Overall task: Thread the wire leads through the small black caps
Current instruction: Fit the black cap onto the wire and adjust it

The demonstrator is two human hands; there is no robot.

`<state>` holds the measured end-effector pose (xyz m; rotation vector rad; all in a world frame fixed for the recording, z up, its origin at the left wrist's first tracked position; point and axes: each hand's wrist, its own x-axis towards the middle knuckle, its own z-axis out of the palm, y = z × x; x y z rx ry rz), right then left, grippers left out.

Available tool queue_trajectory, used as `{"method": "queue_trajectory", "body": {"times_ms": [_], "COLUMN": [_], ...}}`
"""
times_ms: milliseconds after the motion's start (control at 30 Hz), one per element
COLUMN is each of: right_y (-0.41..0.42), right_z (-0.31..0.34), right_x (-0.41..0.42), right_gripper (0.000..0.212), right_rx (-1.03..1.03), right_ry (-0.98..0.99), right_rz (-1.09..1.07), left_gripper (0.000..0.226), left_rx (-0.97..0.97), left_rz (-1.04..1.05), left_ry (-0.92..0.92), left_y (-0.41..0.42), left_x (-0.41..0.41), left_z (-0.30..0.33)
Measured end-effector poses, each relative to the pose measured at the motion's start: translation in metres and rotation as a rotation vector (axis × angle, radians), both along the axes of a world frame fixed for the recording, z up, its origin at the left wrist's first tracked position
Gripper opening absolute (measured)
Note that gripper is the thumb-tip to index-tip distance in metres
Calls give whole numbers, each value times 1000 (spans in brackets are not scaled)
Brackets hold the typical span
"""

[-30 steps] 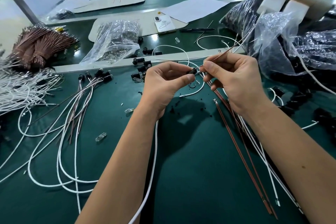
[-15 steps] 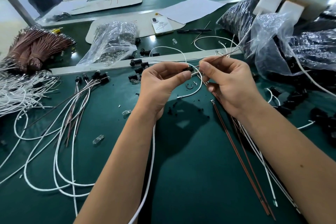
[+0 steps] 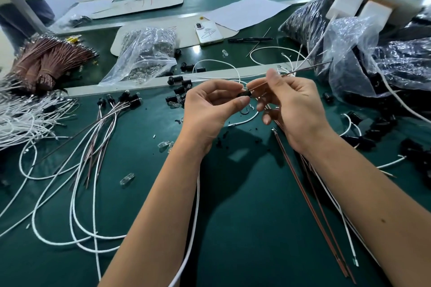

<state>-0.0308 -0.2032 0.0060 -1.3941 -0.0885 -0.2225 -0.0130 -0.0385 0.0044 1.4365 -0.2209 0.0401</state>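
Head view: left hand [image 3: 211, 109] pinches a small black cap [image 3: 245, 94] above the green mat [image 3: 245, 205]; right hand [image 3: 291, 105] pinches a thin brown lead [image 3: 289, 74] at the cap's mouth. Looks mid-threading; next, feed the lead straight through. Cap is tiny, dark, mostly hidden by fingers.

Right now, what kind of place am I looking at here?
Probably a small electronics assembly workshop: a long green bench strewn with loose white wires, a tied bundle of brown leads, and bags of small parts.
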Motion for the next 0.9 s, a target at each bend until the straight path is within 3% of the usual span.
{"method": "queue_trajectory", "body": {"times_ms": [100,300,433,533,700,833,900], "right_y": [0,7,6,3,7,7,11], "right_z": [-2,-5,0,-1,-1,-1,-3], "right_x": [0,-2,-6,-5,-8,-11,-11], "right_gripper": [36,22,24,30,19,25,32], "right_rx": [-213,-644,-569,-655,-614,-697,-666], "right_ry": [-6,-150,-132,-87,-94,-70,-32], "right_rz": [-67,-4,71,44,82,273,216], "left_gripper": [24,27,24,29,23,33,32], "left_rx": [9,106,34,-132,-230,-353,-365], "left_rz": [-28,-33,1,62,11,-6,-1], "left_ry": [-18,-60,16,128,211,274,281], "left_y": [-1,-4,-4,0,1,5,8], "left_x": [-2,-5,-5,-1,-1,0,1], "left_z": [2,3,5,5,6,11,11]}}
